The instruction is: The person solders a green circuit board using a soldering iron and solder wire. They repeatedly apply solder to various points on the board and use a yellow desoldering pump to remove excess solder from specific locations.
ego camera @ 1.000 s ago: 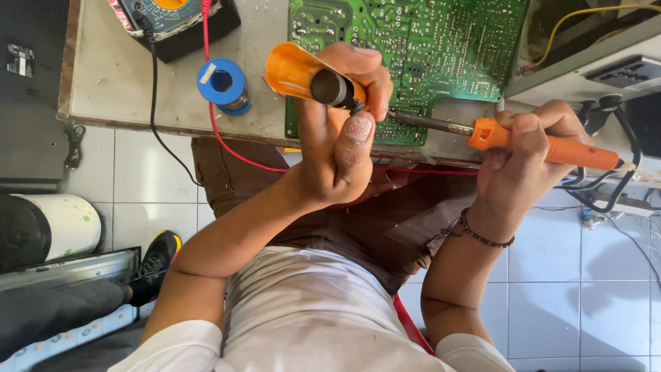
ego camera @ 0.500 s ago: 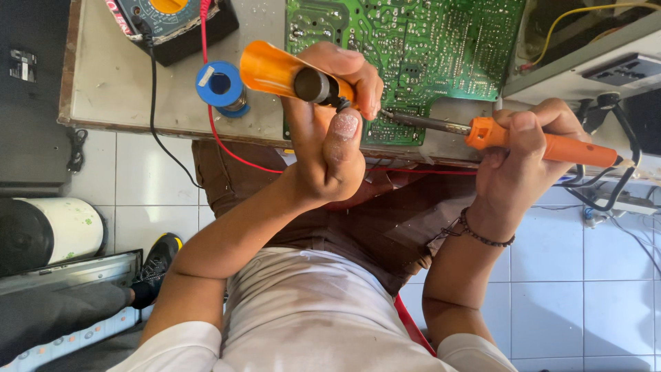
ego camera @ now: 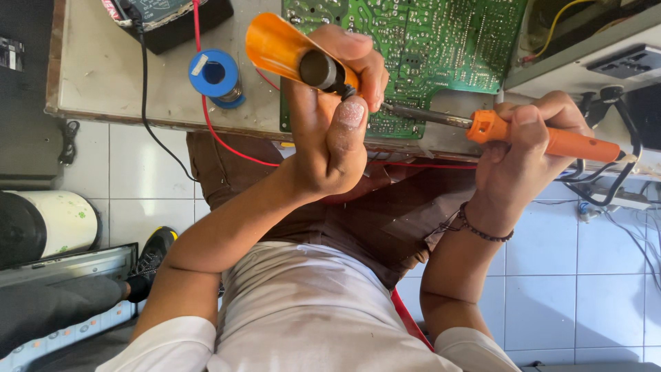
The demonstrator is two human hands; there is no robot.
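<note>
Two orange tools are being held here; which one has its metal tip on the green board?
The slim orange-handled soldering iron in the right hand; the fat orange tool in the left hand is raised above it.

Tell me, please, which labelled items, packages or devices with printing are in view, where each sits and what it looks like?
Meter-like device: top left of the table, black case, cut off by the frame.
Solder spool: on the table below the device, round, blue, small white sticker.
Circuit board: table centre, green with white markings.
Cylindrical container: floor at left, white, green specks.
</note>
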